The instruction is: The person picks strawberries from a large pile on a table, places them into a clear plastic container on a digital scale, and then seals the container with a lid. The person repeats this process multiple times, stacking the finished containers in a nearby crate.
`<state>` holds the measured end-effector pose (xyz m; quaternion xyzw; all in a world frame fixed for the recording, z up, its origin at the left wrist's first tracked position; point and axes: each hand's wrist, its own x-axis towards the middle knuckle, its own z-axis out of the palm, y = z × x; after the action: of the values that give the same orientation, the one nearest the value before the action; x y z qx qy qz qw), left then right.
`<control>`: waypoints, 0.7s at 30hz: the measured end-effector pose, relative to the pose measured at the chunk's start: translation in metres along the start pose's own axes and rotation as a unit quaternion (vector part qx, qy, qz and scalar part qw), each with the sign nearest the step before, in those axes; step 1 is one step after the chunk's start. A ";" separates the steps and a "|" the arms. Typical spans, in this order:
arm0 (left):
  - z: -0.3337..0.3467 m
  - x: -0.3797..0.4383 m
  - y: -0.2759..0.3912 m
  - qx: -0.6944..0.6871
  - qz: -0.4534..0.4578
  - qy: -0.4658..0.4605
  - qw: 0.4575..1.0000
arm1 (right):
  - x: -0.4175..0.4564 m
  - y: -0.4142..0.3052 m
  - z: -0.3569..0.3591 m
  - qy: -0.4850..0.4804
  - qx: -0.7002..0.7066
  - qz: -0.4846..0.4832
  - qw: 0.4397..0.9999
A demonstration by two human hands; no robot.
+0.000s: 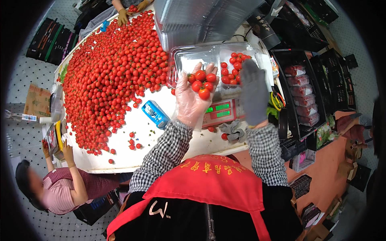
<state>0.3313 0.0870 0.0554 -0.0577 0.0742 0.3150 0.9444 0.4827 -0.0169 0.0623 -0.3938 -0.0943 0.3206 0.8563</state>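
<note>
My left hand (194, 102), in a clear plastic glove, is turned palm up and cradles several cherry tomatoes (204, 94). It is in front of the opened lid (194, 55) of a clear plastic clamshell box. The box's other half (226, 88) holds more cherry tomatoes (232, 71) and rests on a red and white digital scale (217, 119) with green displays. My right hand (254, 93), in a grey glove, is stretched out at the right side of that box. Its back faces me, so whatever its palm and fingertips touch is hidden.
A large heap of cherry tomatoes (114, 72) covers the white table's left part. A blue and white packet (156, 114) and a grey cloth (233, 132) lie near me. Stacked clear boxes (199, 21) stand behind. A black crate (291, 99) holds packed boxes. Co-workers' gloved hands (123, 16) (68, 153) are at the table's edges.
</note>
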 end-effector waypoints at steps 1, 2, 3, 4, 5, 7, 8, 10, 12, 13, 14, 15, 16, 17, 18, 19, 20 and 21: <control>0.002 -0.001 -0.002 0.028 0.007 -0.008 1.000 | -0.014 0.009 0.012 -0.009 0.011 0.025 1.000; 0.005 0.003 -0.007 0.043 0.007 -0.008 0.999 | -0.027 0.012 0.022 -0.011 0.018 0.042 0.999; 0.009 0.007 -0.012 0.060 0.009 -0.006 0.998 | -0.031 0.019 0.026 -0.043 -0.061 -0.002 0.997; 0.014 0.012 -0.017 0.078 0.008 -0.003 0.997 | -0.033 0.028 0.025 -0.071 -0.139 -0.046 0.987; 0.021 0.015 -0.023 0.099 0.007 0.019 0.995 | -0.032 0.033 0.021 -0.098 -0.217 -0.089 0.967; 0.025 0.024 -0.030 0.101 0.012 0.027 0.994 | -0.027 0.033 0.014 -0.103 -0.333 -0.131 0.928; 0.026 0.028 -0.033 0.103 0.015 0.030 0.994 | -0.023 0.032 0.013 -0.104 -0.389 -0.149 0.903; 0.028 0.037 -0.034 0.058 0.014 0.020 0.998 | -0.015 0.028 0.014 -0.085 -0.401 -0.191 0.892; 0.026 0.045 -0.034 0.020 0.007 0.009 1.000 | -0.009 0.020 0.014 -0.071 -0.459 -0.228 0.856; 0.027 0.046 -0.034 -0.008 -0.005 -0.006 1.000 | -0.003 0.021 0.012 -0.073 -0.413 -0.238 0.876; 0.029 0.048 -0.036 -0.005 -0.005 -0.009 1.000 | -0.001 0.019 0.010 -0.072 -0.410 -0.245 0.876; 0.031 0.049 -0.037 -0.002 -0.005 -0.013 1.000 | 0.000 0.017 0.008 -0.071 -0.406 -0.252 0.876; 0.032 0.050 -0.038 0.000 -0.003 -0.016 1.000 | 0.002 0.015 0.007 -0.071 -0.402 -0.258 0.876; 0.033 0.050 -0.038 -0.021 -0.015 -0.021 0.999 | 0.006 0.017 0.004 -0.072 -0.318 -0.216 0.920; 0.032 0.051 -0.038 -0.015 -0.011 -0.017 1.000 | 0.013 0.022 -0.001 -0.073 -0.231 -0.172 0.955; 0.033 0.052 -0.037 -0.011 -0.008 -0.013 1.000 | 0.016 0.020 -0.004 -0.079 -0.158 -0.136 0.975; 0.033 0.053 -0.036 -0.006 -0.005 -0.010 1.000 | 0.020 0.020 -0.007 -0.079 -0.083 -0.099 0.988; 0.034 0.054 -0.034 0.006 -0.003 0.007 1.000 | 0.022 0.013 -0.014 -0.086 -0.025 -0.071 0.993</control>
<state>0.3981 0.0970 0.0809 -0.0548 0.0824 0.3117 0.9450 0.4994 -0.0055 0.0414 -0.3782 -0.2028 0.2890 0.8557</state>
